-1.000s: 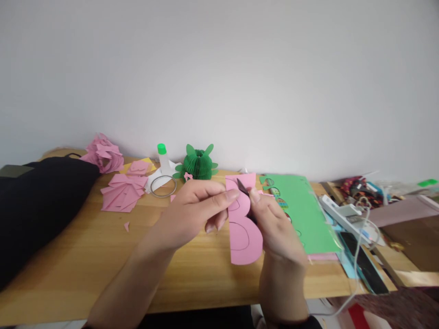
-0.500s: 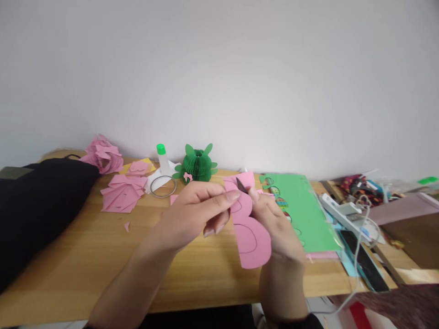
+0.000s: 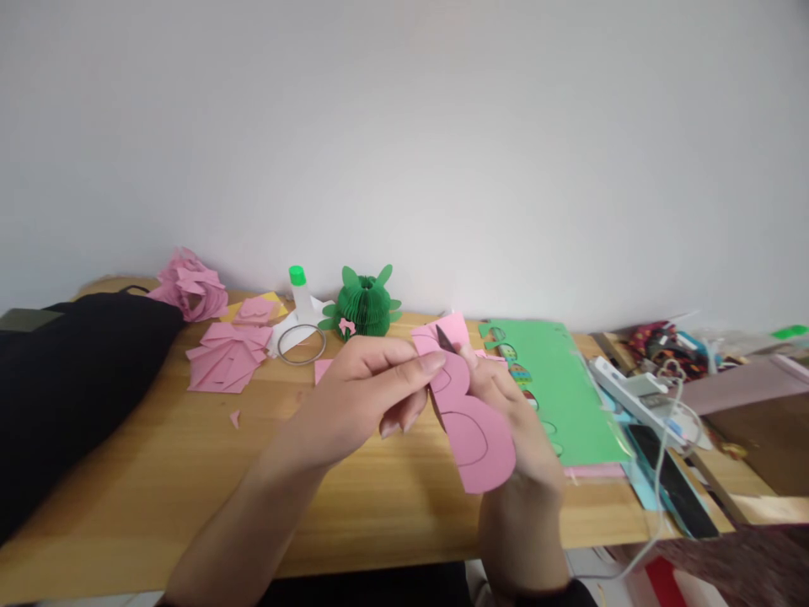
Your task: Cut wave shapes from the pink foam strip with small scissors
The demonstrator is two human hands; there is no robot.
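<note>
Between my hands is a pink paper strip (image 3: 477, 438) with scalloped edges and curved pencil lines. My left hand (image 3: 385, 384) pinches its left edge between thumb and fingers. Behind the paper, my right hand (image 3: 502, 396) is closed round scissors (image 3: 446, 339), whose dark blades show at the paper's upper part; the handles are hidden. Beyond my hands stands a green honeycomb paper cactus (image 3: 365, 305) with a small pink bow on its front.
On the wooden table (image 3: 158, 506) lie pink folded papers (image 3: 227, 358), a metal ring (image 3: 302, 344) and a glue stick (image 3: 299, 291). A black bag (image 3: 76, 379) is left. Green sheets (image 3: 569, 396), a power strip (image 3: 632, 400) and a phone (image 3: 670, 480) are right.
The lower end of the pink strip has swung to the right. My left hand has shifted very slightly right; both hands keep their hold.
</note>
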